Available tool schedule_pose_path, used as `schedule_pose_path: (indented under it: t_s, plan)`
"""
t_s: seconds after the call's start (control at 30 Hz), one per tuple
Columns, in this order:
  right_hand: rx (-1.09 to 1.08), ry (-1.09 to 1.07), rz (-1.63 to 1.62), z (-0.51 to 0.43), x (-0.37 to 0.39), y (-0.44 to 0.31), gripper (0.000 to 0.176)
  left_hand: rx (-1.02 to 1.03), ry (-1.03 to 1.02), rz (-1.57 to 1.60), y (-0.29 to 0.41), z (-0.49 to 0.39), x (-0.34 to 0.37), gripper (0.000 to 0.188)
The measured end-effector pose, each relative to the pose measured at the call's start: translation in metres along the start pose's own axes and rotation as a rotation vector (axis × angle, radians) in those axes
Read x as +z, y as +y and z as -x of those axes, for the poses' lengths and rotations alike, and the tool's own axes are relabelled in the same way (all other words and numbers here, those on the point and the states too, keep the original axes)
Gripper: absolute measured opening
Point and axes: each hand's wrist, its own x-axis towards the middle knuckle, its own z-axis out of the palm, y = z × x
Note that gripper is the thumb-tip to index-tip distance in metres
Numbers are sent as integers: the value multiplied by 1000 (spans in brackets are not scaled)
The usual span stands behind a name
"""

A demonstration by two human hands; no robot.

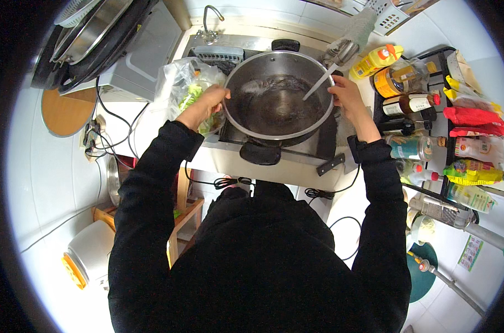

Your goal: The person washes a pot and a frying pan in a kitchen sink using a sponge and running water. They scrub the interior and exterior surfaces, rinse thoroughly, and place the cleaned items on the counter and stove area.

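A wide metal pot (277, 135) is in front of me, its dark inner bottom looking scorched or wet. Two black handles stick out, one at the far side and one at the near side. My left hand (208, 104) grips the rim on the left, and my right hand (349, 98) holds the rim on the right. Over the right part of the rim, a pale, narrow stick-like thing (318, 85) slants down into the pot. Below the pot is a dark cooktop (326, 137); whether the pot touches it I cannot tell.
Left of the pot lies a clear plastic bag (173, 79) with leafy greens. A black-handled knife (331, 165) is at the counter's front edge. A tap (210, 25) rises behind. On the right, a black rack (452, 137) holds bottles and packets. Cables (235, 182) hang below the counter.
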Motion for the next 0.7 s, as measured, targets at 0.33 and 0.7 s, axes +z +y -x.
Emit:
schedule_pose_path:
  t_s: [0.33, 0.7]
  plan:
    - [242, 90, 136, 12, -5, 82, 33, 252, -8, -194, 39, 59, 33, 26]
    - [-248, 62, 171, 74, 34, -1, 26, 333, 311, -480, -32, -29, 11, 35]
